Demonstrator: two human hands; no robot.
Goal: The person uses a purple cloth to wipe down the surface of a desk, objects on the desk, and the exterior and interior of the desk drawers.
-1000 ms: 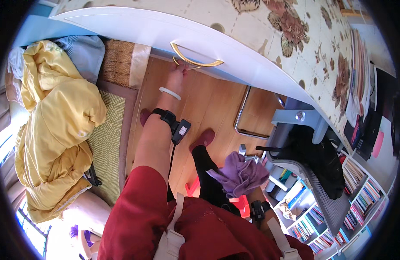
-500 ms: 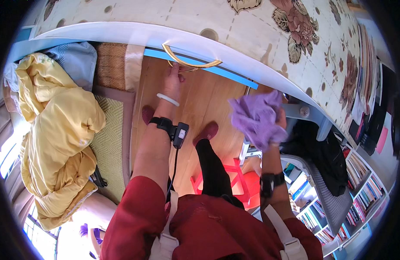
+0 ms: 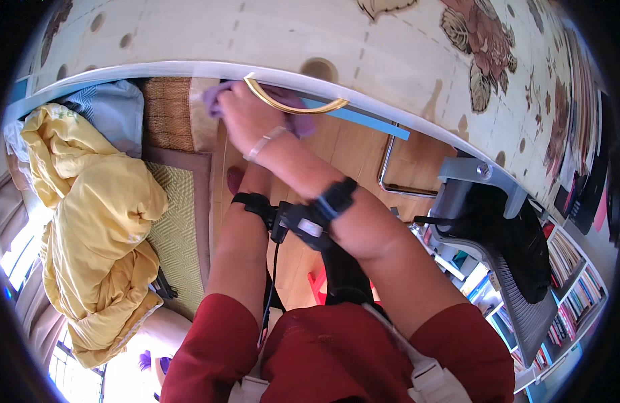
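Note:
My right hand grips a purple cloth at the front edge of the desk, its arm reaching across to the left. The cloth bunches on both sides of the hand, partly behind a curved gold handle on the desk front. Below it, my left forearm reaches up toward the same spot. The left hand is hidden behind the right hand and wrist, so its fingers do not show.
A desk with a flowered cover spans the top. Left lies a bed with a yellow quilt. At right stand a grey chair with a black bag and bookshelves. A metal leg rises from the wooden floor.
My right hand has carried the purple cloth from the right side over to the gold handle, crossing above my left arm. My left hand, earlier by the handle, is now covered.

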